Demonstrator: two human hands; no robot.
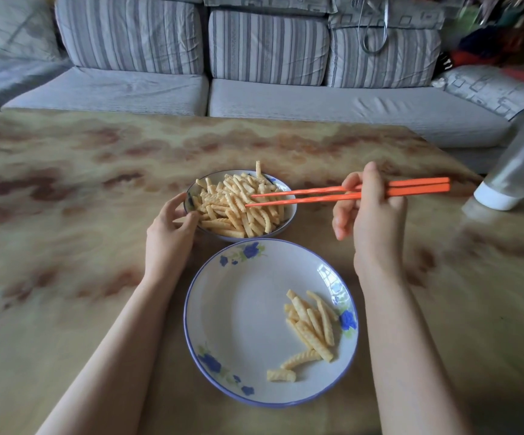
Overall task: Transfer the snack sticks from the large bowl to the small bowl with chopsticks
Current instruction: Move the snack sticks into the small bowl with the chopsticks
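Observation:
A white bowl with a blue rim [288, 211] holds a heap of crinkled yellow snack sticks [238, 205]. Nearer to me is a wide white dish with blue flowers [238, 309]; several snack sticks [310, 328] lie on its right side. My right hand [370, 215] holds a pair of orange chopsticks [317, 194], and their tips reach over the heap with no stick between them. My left hand [169, 233] grips the left rim of the full bowl with thumb and fingers.
Both dishes stand on a glossy beige and brown table [66, 215]. A clear bottle with a white cap [518, 171] lies tilted at the table's right edge. Behind the table stands a grey striped sofa [254, 89].

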